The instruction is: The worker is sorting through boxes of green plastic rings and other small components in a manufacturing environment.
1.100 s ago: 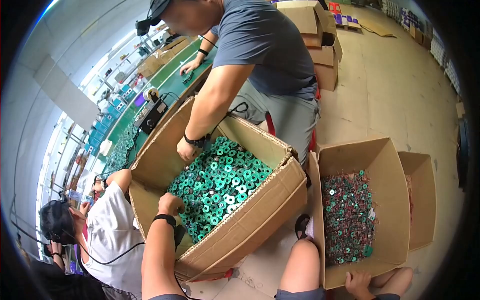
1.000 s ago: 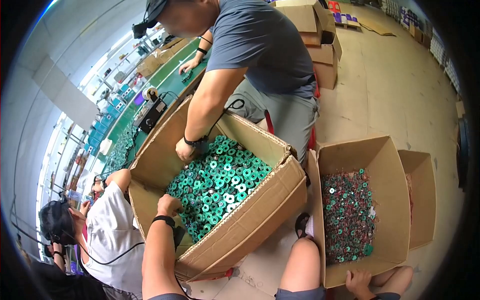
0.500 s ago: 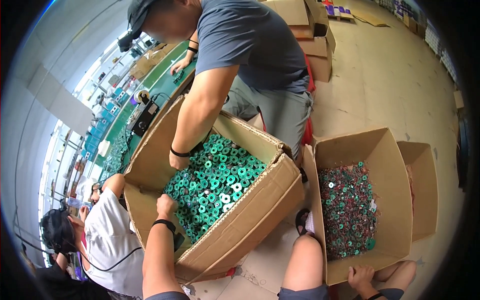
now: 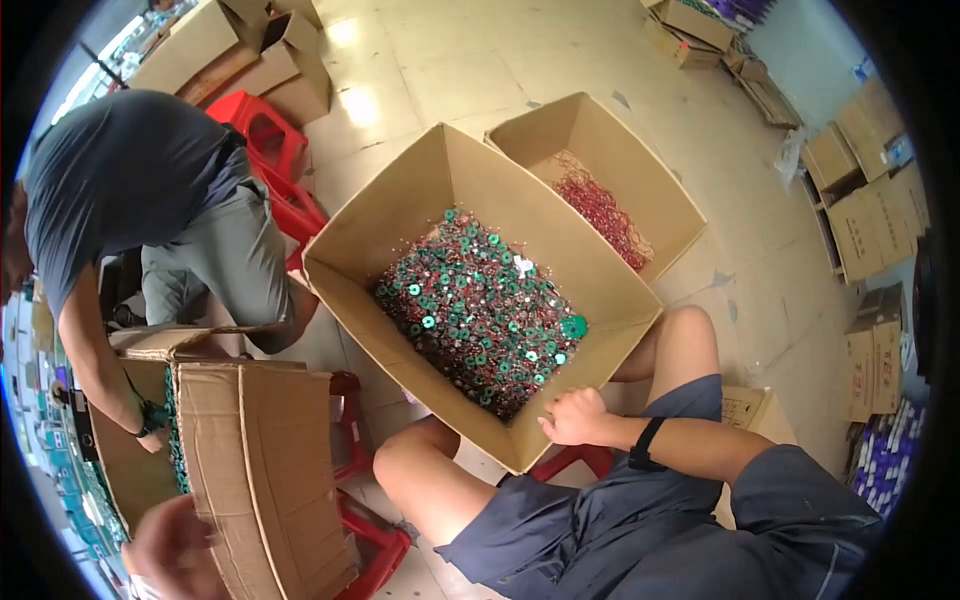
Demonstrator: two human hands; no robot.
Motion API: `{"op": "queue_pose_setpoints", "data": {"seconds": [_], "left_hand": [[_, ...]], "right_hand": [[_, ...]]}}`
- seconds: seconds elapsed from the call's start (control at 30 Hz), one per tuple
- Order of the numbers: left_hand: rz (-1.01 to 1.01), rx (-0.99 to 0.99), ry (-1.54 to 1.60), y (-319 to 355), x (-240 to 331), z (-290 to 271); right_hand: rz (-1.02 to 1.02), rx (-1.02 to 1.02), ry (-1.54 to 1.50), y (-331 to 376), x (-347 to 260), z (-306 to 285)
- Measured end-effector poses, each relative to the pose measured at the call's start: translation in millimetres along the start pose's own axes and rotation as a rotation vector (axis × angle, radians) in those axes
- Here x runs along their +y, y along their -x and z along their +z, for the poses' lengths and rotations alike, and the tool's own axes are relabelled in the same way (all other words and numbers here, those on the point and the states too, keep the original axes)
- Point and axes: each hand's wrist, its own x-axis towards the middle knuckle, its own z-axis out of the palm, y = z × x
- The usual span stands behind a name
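Observation:
My right hand (image 4: 575,415) is closed on the near rim of an open cardboard box (image 4: 380,345) standing between my knees. Inside lie many small green ring-shaped parts (image 4: 480,340) mixed with thin red bits and silvery pieces; a larger green disc (image 4: 573,327) rests near the right wall. At the lower left, my left hand (image 4: 178,545) is smeared by motion beside a second cardboard box (image 4: 265,480), its fingers unclear. Only a strip of green parts (image 4: 174,430) shows inside that box. A co-worker's hand (image 4: 152,440) reaches into it.
Behind the middle box stands another carton (image 4: 540,125) with red wire-like scraps (image 4: 605,215). Red plastic stools (image 4: 265,140) stand near the bending co-worker (image 4: 130,180); another red stool (image 4: 375,540) is by the left box. Stacked cartons (image 4: 865,215) line the right side.
My view has swung right, so the middle box is now central. My left hand has come out of the green parts in the left box. My right hand stays at the middle box's rim.

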Motion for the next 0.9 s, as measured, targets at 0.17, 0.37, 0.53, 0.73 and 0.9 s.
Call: {"op": "queue_pose_setpoints", "data": {"seconds": [0.17,0.37,0.53,0.73,0.9], "left_hand": [[-0.15,-0.705,-0.215,-15,52,244],[-0.625,-0.336,-0.448,-29,-120,407],[-0.521,-0.171,-0.5,-15,-109,429],[-0.541,-0.191,-0.483,-14,-122,422],[-0.53,-0.195,-0.516,-16,-118,428]], "right_hand": [[0.132,-0.536,-0.13,-18,19,-33],[0.159,-0.664,-0.106,-111,45,-63],[0.018,-0.648,-0.146,-181,81,-10],[0.177,-0.437,-0.216,-264,38,65],[0.178,-0.199,-0.213,-312,-5,133]]}}
